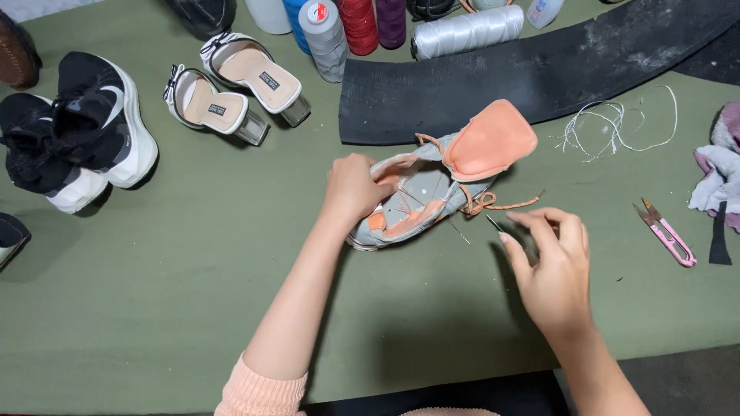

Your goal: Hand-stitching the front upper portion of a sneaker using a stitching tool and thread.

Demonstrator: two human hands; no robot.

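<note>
Green cloth covers the table [154,308], where a grey and orange sneaker [432,185] lies near the middle, tongue folded back, gripped at the collar by the closed left hand [354,189]. Just beside it, the right hand [551,258] pinches what looks like a needle [493,223], so hand-stitching seems underway; next, the point must meet the upper squarely.

Thread spools [339,23] cropped at top

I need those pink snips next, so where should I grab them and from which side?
Probably grip the pink snips around the pink handle loop, the lower right end, coming from the right. They lie flat on the green table, blades pointing up-left toward the shoe, clear of other things, nearest the right hand.
</note>
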